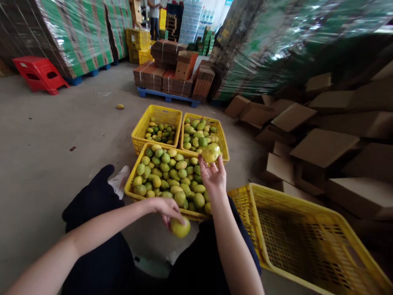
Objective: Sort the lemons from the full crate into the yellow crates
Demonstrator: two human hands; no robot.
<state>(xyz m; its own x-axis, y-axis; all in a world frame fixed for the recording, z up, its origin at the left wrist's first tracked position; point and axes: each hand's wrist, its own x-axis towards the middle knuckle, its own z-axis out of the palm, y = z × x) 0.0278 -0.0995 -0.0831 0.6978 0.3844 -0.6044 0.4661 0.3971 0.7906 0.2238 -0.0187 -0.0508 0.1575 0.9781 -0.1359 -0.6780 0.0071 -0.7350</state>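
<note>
My right hand [214, 174] is raised over the right end of the nearest crate, its fingertips closed around a yellow-green lemon [211, 153]. Lower down, on the near side of that crate, my left hand [170, 209] grips a larger yellow-green lemon [180, 228]; the fingers are slightly blurred. The nearest yellow crate [127, 186] is full of green and yellow lemons [165, 167]. Behind it, a left crate [134, 137] holds a lower layer of smaller, greener fruit, and a right crate [225, 139] holds more lemons.
A yellow crate [256, 221] stands at my right with its slatted floor showing. Cardboard boxes [325, 147] pile up beyond it. Flattened cartons sit on a blue pallet [168, 97] ahead. A red stool [39, 73] stands far left; a single fruit [120, 106] lies on the floor. A person [154, 16] stands far back.
</note>
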